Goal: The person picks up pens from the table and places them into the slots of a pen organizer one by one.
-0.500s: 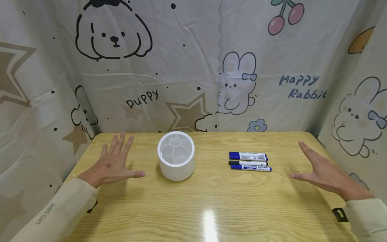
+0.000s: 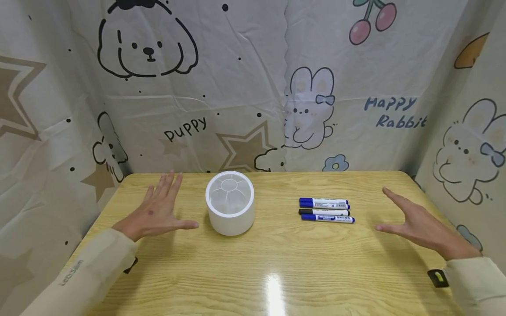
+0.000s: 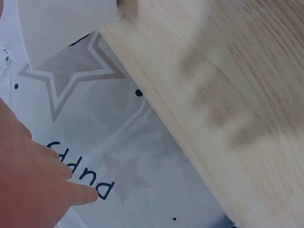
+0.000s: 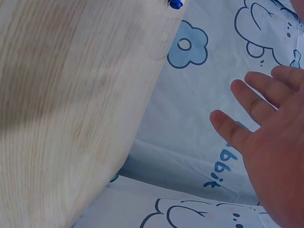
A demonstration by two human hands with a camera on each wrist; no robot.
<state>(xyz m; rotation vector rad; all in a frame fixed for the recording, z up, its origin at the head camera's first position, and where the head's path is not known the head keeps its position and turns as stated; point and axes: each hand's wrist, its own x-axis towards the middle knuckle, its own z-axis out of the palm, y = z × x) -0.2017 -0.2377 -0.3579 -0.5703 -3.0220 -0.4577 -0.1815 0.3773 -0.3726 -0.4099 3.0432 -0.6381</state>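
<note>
A white round pen holder (image 2: 230,219) with clear dividers inside stands upright on the table, left of the middle. My left hand (image 2: 158,215) hovers just to its left, fingers spread and thumb pointing at it, holding nothing. Several whiteboard markers lie side by side to the right of the middle: blue-capped ones, such as the front blue marker (image 2: 328,218), and one black-capped marker (image 2: 324,212). Right of them my right hand (image 2: 419,224) hangs in the air with fingers extended and nothing in it. The left wrist view shows part of the white holder (image 3: 66,23) at the top.
The wooden table (image 2: 221,272) has its far edge against a printed curtain (image 2: 237,87), which also closes in both sides. A bright light reflection lies on the table's near middle.
My left hand has moved right, closer to the pen holder. My right hand has shifted slightly left, toward the markers. The holder and markers stay in place.
</note>
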